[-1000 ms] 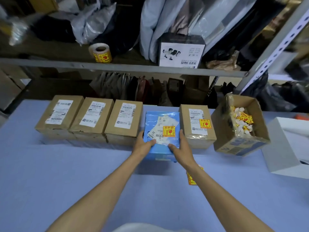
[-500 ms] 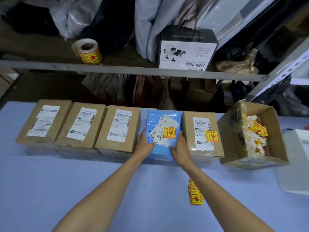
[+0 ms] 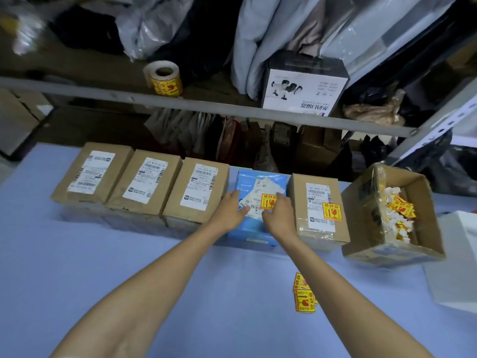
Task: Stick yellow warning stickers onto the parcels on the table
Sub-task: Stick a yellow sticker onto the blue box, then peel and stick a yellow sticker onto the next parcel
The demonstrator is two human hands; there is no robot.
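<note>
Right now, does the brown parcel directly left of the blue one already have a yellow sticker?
No, that brown parcel shows only a white shipping label.

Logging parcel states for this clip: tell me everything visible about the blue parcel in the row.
The blue parcel is a flat packet in glossy blue wrap that looks like plastic. It lies fourth from the left in the row on the blue table, close between two brown boxes. White shipping labels sit skewed on top, with a yellow warning sticker over them. The left hand and right hand both rest on its top, fingers at the labels and sticker.
</note>
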